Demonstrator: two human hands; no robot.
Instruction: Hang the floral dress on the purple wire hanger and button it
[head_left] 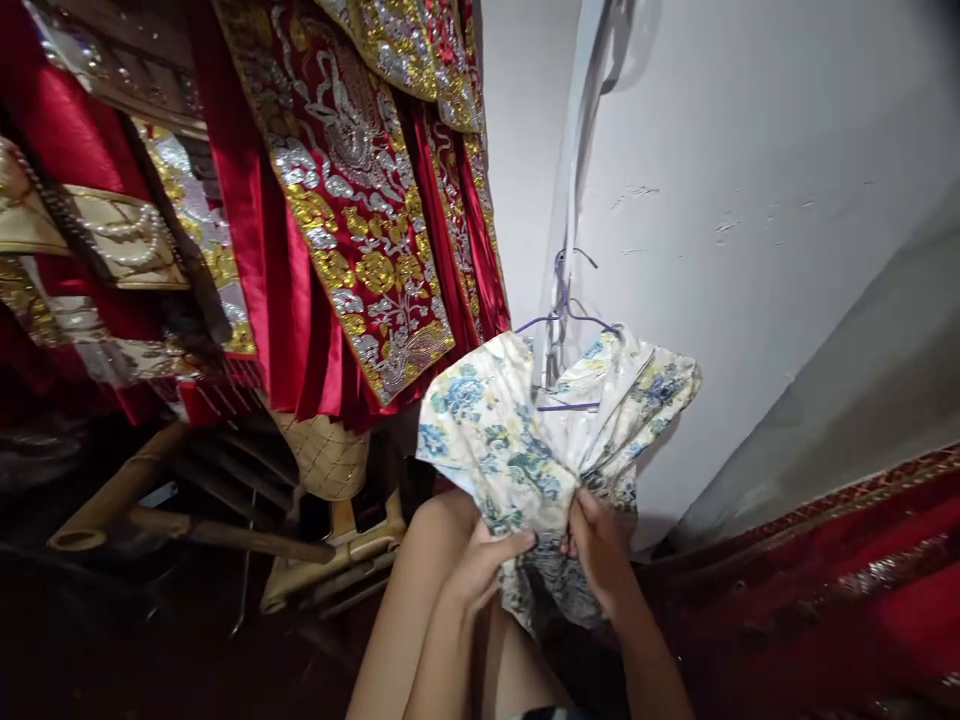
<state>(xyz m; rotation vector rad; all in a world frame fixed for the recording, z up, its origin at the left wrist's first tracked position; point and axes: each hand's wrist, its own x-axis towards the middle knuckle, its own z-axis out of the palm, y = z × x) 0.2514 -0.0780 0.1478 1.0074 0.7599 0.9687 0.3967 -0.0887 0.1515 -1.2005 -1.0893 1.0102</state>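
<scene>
Two bare hands are on one short-sleeved cream cloth top (517, 460) with a blue, green and yellow flower print, and it's right in front of the person's bare knees (442, 540). It sits on a thin purple hanger (568, 407), shoulders up, lower half bunched toward the lap. The right hand (596, 545) has thumb and fingers pinching the cloth just under the V of the neckline. The left hand (484, 570) is lower down, thumb pressed flat over the fabric; its other fingers are tucked behind, so I can't tell how they're set.

Pretty crowded on the left: a big red satin costume (360, 230) covered in gold and silver sequins hangs close by, its hem near the top's sleeve. Further over are strings of white pearly beads (135, 240). Below that, a pale bamboo chair (225, 535) pokes out, with a beige quilted pouch-like thing (330, 455) next to it. Off to the right, a plain whitish wall (750, 120), scuffed in places, and some red patterned fabric (862, 590) in the corner.

Hard to make out: whether the hanger's hook actually catches the pale vertical strip (577, 140) behind it. The costume is cut off up top, the chair's lower part sinks into shadow, and the red fabric is blurry.
</scene>
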